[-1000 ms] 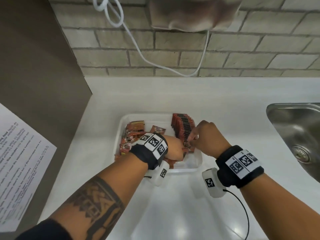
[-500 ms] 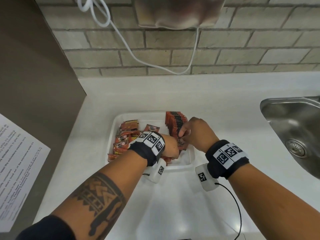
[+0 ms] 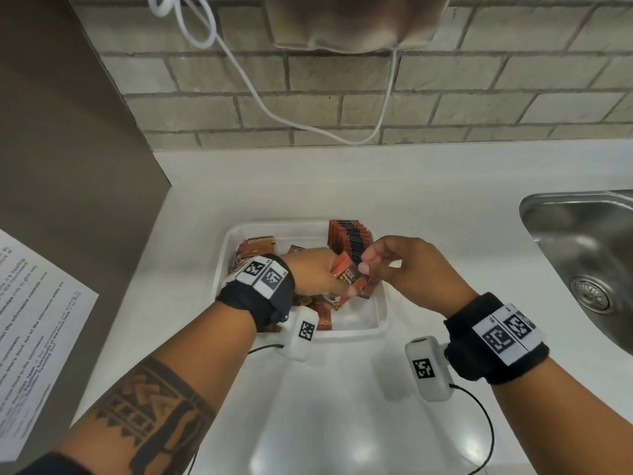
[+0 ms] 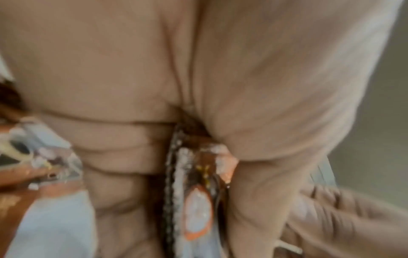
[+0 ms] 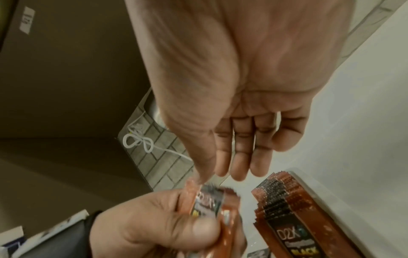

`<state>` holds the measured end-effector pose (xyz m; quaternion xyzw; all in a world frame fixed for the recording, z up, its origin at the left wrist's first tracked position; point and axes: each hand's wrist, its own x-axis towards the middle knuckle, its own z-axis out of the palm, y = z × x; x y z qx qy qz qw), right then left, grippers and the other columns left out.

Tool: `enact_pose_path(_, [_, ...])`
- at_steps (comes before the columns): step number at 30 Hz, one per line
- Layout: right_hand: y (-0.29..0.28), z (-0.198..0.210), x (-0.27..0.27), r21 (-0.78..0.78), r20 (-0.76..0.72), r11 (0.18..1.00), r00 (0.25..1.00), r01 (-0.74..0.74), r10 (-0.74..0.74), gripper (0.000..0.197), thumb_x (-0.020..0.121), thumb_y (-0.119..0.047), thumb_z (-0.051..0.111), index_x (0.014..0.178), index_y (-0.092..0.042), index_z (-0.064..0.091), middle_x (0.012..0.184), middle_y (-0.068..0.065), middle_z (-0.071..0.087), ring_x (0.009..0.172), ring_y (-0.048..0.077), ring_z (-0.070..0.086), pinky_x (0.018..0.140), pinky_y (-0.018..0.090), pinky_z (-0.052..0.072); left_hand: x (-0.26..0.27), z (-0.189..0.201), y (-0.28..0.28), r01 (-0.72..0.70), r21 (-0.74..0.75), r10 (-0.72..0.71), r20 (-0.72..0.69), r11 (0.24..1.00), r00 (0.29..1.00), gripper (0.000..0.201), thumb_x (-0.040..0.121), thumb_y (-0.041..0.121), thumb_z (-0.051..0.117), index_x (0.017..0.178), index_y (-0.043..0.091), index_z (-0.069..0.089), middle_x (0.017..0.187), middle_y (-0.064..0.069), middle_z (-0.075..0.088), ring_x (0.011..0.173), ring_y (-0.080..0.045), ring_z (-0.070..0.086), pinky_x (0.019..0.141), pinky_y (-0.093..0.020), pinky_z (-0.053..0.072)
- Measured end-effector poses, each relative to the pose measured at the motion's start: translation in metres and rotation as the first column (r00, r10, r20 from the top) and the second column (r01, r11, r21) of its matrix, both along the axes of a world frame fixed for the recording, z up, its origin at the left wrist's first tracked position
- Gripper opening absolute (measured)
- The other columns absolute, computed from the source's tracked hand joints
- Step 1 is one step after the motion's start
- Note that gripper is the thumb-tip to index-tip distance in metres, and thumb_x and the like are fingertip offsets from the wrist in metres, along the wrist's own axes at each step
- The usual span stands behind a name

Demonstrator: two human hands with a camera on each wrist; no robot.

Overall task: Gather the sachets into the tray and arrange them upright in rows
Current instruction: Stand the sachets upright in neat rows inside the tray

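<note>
A white tray (image 3: pixel 382 324) sits on the counter. Along its right side stands a row of upright orange-and-black sachets (image 3: pixel 351 234) (image 5: pixel 287 200). Loose sachets (image 3: pixel 257 246) lie flat on its left side and under my left wrist. My left hand (image 3: pixel 315 272) (image 5: pixel 154 227) grips a small bundle of sachets (image 3: pixel 349 279) (image 5: pixel 207 206) (image 4: pixel 196 200) above the tray's middle. My right hand (image 3: pixel 366 264) (image 5: pixel 212 174) hovers just right of the bundle. Its thumb touches the top corner of the front sachet, and its fingers hang relaxed, clear of the packet.
A steel sink (image 3: pixel 582 241) is set into the white counter (image 3: pixel 342 406) at the right. A brown panel (image 3: pixel 68 166) with a printed sheet (image 3: pixel 30 320) stands at the left. A white cable (image 3: pixel 308 121) hangs on the brick wall behind.
My right hand has left the near end of the upright row and come back to the bundle. My left hand has raised the bundle, so its front sachet now shows.
</note>
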<state>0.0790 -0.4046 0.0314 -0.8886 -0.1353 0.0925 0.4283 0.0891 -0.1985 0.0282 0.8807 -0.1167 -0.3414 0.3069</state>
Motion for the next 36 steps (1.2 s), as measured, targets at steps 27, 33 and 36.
enact_pose_path(27, [0.012, -0.033, 0.002, -0.306, 0.103, 0.951, 0.995, 0.044, -0.013, 0.007, 0.083, -0.021, 0.075, 0.083, -0.028, 0.078, 0.105, 0.0, 0.054, 0.105, 0.019, 0.044, 0.087, 0.024, 0.03, -0.001, -0.02, -0.029, 0.169, 0.338, -0.151, -0.079, 0.926, 0.985, 0.041, 0.092, 0.048, 0.062, 0.107, 0.01, 0.072, 0.098, -0.006, 0.073, 0.086, -0.021, 0.064, 0.086, -0.035, 0.052])
enact_pose_path(33, [0.013, -0.035, 0.007, -0.31, 0.081, 0.95, 0.997, 0.042, -0.017, 0.006, 0.081, -0.02, 0.077, 0.082, -0.026, 0.077, 0.105, 0.001, 0.057, 0.106, 0.021, 0.047, 0.085, 0.024, 0.031, 0.007, -0.028, -0.036, 0.166, 0.361, -0.14, -0.096, 0.918, 0.985, 0.042, 0.091, 0.048, 0.064, 0.111, 0.012, 0.073, 0.1, -0.005, 0.074, 0.082, -0.019, 0.063, 0.082, -0.033, 0.052])
enact_pose_path(36, [0.013, -0.035, 0.01, -0.297, 0.061, 0.954, 0.998, 0.039, -0.022, 0.013, 0.078, -0.015, 0.08, 0.084, -0.025, 0.077, 0.105, 0.002, 0.057, 0.106, 0.022, 0.048, 0.082, 0.026, 0.033, 0.008, -0.029, -0.036, 0.173, 0.37, -0.15, -0.091, 0.913, 0.984, 0.041, 0.092, 0.049, 0.063, 0.106, 0.012, 0.072, 0.085, 0.001, 0.07, 0.077, -0.017, 0.061, 0.072, -0.03, 0.049])
